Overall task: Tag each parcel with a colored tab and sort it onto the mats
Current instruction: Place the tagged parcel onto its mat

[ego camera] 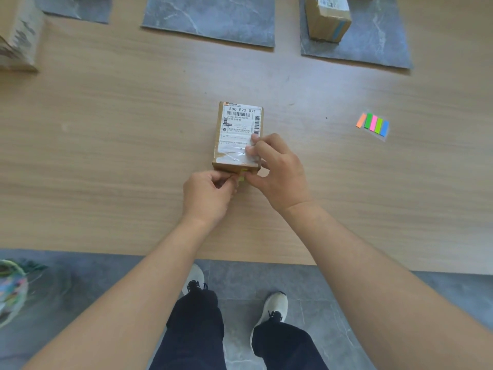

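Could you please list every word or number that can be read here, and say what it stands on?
"500 E72 071": top line of the white shipping label on the small parcel.
Digits under its barcode and the fine print below: too small to read.
Label on the far parcel on the right mat: too blurred to read.
Colored tabs: no text.

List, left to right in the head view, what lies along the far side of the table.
Worn parcel → left mat → middle mat → right mat, which carries a taped parcel.
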`<state>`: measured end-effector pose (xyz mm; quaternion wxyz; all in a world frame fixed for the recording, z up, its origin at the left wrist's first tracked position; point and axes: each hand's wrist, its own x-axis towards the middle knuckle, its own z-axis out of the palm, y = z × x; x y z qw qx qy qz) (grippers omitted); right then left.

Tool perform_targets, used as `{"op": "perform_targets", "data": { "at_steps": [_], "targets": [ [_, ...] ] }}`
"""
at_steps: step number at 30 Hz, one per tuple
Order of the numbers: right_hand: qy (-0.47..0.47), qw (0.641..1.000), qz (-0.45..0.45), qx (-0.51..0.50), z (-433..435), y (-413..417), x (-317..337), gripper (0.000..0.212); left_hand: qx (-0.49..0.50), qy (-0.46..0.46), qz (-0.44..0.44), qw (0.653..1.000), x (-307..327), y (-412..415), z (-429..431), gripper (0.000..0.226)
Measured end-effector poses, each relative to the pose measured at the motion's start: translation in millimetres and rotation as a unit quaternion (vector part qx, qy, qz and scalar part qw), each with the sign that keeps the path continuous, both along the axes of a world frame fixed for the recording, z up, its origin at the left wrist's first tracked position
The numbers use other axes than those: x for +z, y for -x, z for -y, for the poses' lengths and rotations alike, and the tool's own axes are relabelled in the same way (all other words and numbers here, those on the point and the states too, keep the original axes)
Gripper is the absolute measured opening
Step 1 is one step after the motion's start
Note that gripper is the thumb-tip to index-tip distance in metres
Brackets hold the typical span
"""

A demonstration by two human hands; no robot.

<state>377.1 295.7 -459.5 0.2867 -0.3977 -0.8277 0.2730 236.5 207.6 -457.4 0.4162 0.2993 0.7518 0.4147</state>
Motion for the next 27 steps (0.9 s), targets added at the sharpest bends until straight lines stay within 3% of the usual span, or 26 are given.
{"op": "perform_targets", "data": {
  "at_steps": [5,7,10,12,14,16,18,20,24,27],
  "targets": [
    [-0.072,0.993,0.071,-0.056,8.3,9.3,-4.0,0.048,0.07,0.039,-0.094,0.992,3.9,22.1,15.9,0.018],
    [-0.095,0.99,0.069,-0.074,14.3,13.7,-7.8,0.046,0.122,0.001,-0.045,0.991,5.2,34.3,16.9,0.021],
    [-0.101,0.99,0.059,-0.083,20.4,17.0,-9.5,0.041,0.134,-0.051,0.103,0.984,15.9,40.3,5.0,0.036],
    [-0.039,0.996,0.021,-0.082,19.6,14.6,-5.6,0.041,0.112,-0.06,0.192,0.973,26.5,34.5,-5.0,0.041],
    [0.135,0.98,-0.112,-0.09,23.7,14.4,10.8,0.043,0.077,-0.067,0.201,0.974,36.6,26.9,-9.2,0.04],
    [0.307,0.901,-0.259,-0.162,28.7,18.1,28.1,0.035,0.065,-0.066,0.179,0.979,39.4,23.2,-10.6,0.043],
    [0.403,0.827,-0.325,-0.221,31.4,23.2,41.3,0.028,0.062,-0.06,0.186,0.979,45.9,21.2,-11.5,0.043],
    [0.433,0.807,-0.325,-0.234,32.3,26.7,50.5,0.025,0.048,-0.065,0.184,0.98,57.2,21.8,-12.5,0.043],
    [0.425,0.829,-0.286,-0.224,30.6,33.8,86.0,0.033,0.031,-0.075,0.185,0.979,90.8,26.6,-14.0,0.041],
    [0.4,0.837,-0.315,-0.202,23.7,37.1,119.6,0.036,0.032,-0.098,0.171,0.98,126.2,27.3,-17.1,0.041]
  ]
}}
